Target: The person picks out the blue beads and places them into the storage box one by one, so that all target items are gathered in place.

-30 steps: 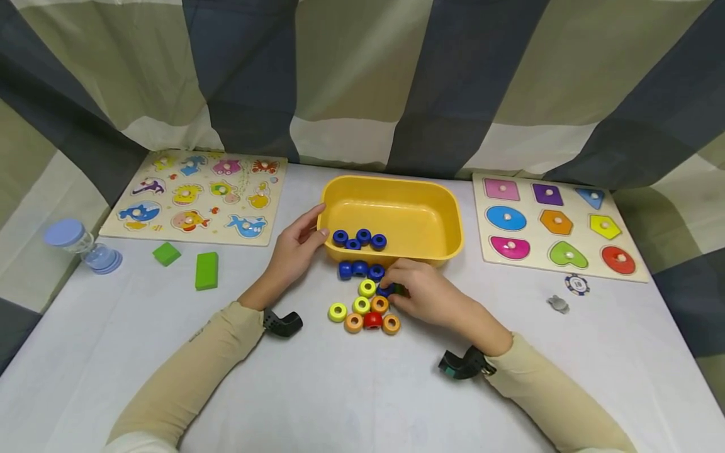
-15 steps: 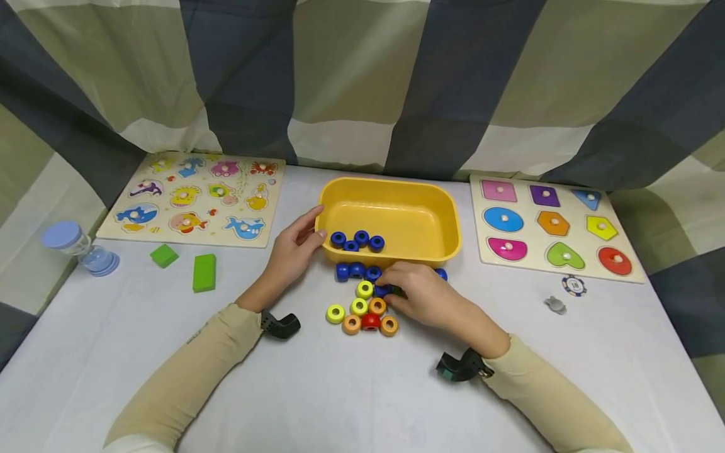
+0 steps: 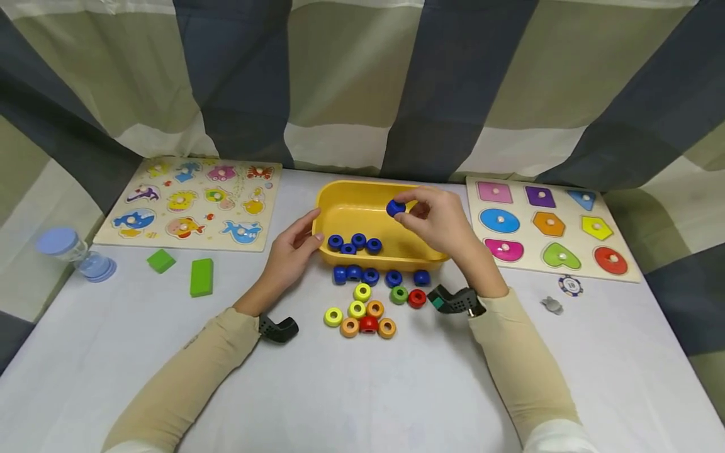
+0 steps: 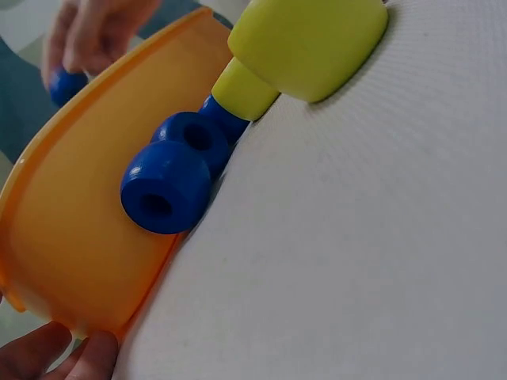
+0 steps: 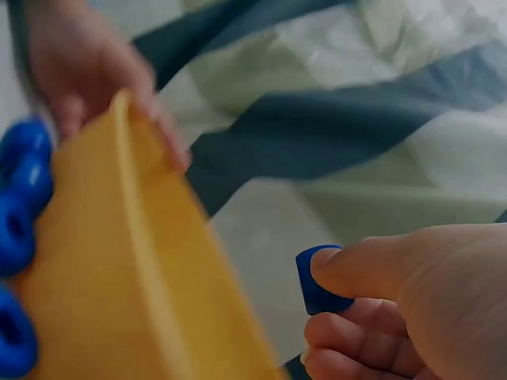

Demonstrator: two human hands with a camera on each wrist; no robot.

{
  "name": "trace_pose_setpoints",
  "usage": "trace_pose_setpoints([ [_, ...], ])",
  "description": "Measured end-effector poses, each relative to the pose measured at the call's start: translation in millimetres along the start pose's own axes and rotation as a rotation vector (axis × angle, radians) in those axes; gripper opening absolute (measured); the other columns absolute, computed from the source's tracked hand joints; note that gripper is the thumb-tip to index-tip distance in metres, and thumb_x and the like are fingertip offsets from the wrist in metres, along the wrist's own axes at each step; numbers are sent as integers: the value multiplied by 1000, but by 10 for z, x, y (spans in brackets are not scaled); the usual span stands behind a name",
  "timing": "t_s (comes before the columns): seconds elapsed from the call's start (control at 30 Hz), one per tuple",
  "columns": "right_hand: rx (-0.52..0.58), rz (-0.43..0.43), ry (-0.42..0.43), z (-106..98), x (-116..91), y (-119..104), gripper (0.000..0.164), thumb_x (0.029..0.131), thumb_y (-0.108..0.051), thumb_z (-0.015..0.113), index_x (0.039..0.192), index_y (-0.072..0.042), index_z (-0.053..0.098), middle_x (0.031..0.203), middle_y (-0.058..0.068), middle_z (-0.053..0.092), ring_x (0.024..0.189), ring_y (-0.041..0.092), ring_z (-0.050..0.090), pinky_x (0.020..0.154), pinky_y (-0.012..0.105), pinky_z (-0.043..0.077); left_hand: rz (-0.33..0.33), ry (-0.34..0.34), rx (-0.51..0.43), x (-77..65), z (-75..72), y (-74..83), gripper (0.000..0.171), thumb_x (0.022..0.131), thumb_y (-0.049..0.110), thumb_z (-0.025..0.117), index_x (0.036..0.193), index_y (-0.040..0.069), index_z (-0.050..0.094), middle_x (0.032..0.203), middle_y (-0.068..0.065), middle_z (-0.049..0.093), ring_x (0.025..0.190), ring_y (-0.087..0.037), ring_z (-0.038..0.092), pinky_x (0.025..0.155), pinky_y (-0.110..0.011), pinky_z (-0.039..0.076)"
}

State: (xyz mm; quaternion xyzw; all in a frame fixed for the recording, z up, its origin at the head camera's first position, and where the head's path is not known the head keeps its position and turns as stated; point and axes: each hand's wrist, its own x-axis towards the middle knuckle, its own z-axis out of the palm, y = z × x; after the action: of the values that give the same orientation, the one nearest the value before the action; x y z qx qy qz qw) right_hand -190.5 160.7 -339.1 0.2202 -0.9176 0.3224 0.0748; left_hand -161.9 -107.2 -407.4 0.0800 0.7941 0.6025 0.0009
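My right hand [image 3: 442, 217] pinches a blue bead [image 3: 395, 208] between thumb and fingers, above the yellow tub [image 3: 391, 259]. The right wrist view shows this bead [image 5: 321, 281] raised, with the thumb across it. My left hand [image 3: 289, 255] holds the tub's left end, thumb and fingers at its rim; its fingertips [image 4: 99, 356] touch the tub in the left wrist view. Inside the tub lie several blue beads [image 3: 358, 240] at the near left. A row of blue beads [image 3: 370, 276] lies on the table along the tub's near side.
Nearer me are several yellow beads [image 3: 357, 309], orange beads [image 3: 387, 328], red beads [image 3: 416, 298] and a green bead [image 3: 399, 294]. An animal puzzle board [image 3: 187, 201], green blocks [image 3: 201, 277] and a sand timer [image 3: 79, 253] stand left; a shape puzzle board [image 3: 544, 229], chip [image 3: 570, 285] and grey figure [image 3: 552, 306] lie right.
My right hand has lifted a blue bead from the table and moved up and forward over the tub. The green and red beads beneath it now show. The left hand stays at the tub.
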Motion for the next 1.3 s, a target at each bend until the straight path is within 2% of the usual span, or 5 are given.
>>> trace_pose_setpoints([
  [0.37,-84,124,-262,308,146,316,25,86,-12,71,110,-5,72,107,10,71,87,24,64,81,36,56,27,23,3,90,13,-260,49,98,19,55,147,17,45,154,1,41,138,-21,44,113,-37,41],
  [0.63,-8,167,-420,323,180,348,36,86,-8,69,122,-6,67,116,12,69,95,24,64,89,38,56,23,22,9,57,1,-173,49,99,20,54,147,17,45,154,0,41,138,-22,45,113,-38,42],
  [0.93,5,186,-437,317,174,347,37,87,-7,68,123,-6,65,117,12,68,97,25,64,91,39,56,-8,10,14,-11,5,65,49,99,13,53,146,7,43,154,-8,40,139,-27,43,113,-40,41],
  [1.13,8,178,-388,299,153,327,36,89,-12,66,124,-5,64,121,13,67,99,26,65,90,39,56,2,20,1,89,26,-212,49,99,20,54,147,17,44,155,1,40,139,-22,43,113,-37,42],
  [1.3,69,9,-200,215,34,-6,30,90,-16,67,118,-5,68,114,13,69,90,21,63,78,35,57,16,23,10,101,8,-273,48,99,25,55,146,23,45,153,5,41,138,-18,45,111,-35,43],
])
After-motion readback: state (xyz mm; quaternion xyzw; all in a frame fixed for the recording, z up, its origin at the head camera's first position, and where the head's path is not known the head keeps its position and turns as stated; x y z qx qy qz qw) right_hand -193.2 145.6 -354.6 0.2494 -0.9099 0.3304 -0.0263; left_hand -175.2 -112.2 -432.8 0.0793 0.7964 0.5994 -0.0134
